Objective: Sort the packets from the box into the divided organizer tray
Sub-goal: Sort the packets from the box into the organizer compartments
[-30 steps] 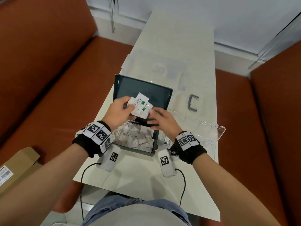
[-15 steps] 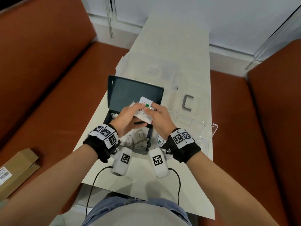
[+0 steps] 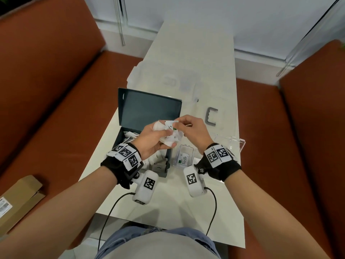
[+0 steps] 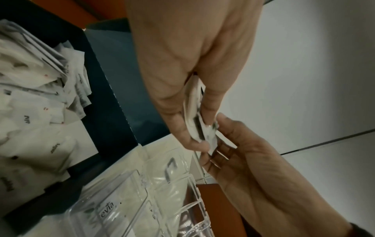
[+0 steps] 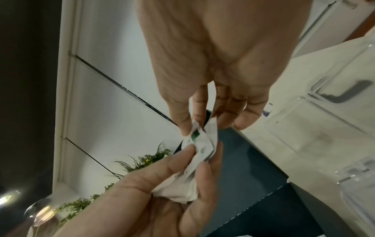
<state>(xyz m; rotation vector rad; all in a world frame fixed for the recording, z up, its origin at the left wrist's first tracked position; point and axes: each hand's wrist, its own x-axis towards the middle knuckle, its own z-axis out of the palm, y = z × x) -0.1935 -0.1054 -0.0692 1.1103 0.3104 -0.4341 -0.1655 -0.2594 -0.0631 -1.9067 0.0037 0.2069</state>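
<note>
Packets in hand: a small bunch of white packets [image 3: 169, 134] was held above the table, over the right edge of the box, at the centre of the head view.
Top packet: a packet with a green mark [image 5: 195, 133] was pinched at its upper corner between right thumb and forefinger.
Left hand [image 3: 152, 140]: the bunch was gripped from below, thumb on one face and curled fingers on the other, as seen in the right wrist view.
Right hand [image 3: 194, 130]: thumb and forefinger were pressed together on the top packet; the other fingers [image 5: 242, 117] were held loosely apart, touching nothing.
Box [image 3: 141, 116]: a dark box was set on the table at 9 o'clock from the hands, its lid stood open at 11 o'clock.
Packets in box [image 4: 36, 99]: many white packets were heaped loosely inside.
Tray [image 3: 237, 144]: a clear divided tray was laid just beside the box, at 4 o'clock from the hands.
Packet in tray [image 3: 183, 158]: one packet printed "Stevia" was laid flat in the near left compartment, at 6 o'clock from the hands.
Bracket [image 3: 211, 117]: a grey U-shaped piece was seen on the table at 2 o'clock, apart from the tray.
Table [image 3: 196, 53]: a pale narrow table was flanked by orange-brown seats [image 3: 46, 71].
Carton [image 3: 16, 200]: a brown carton was seen at 8 o'clock, off the table.
</note>
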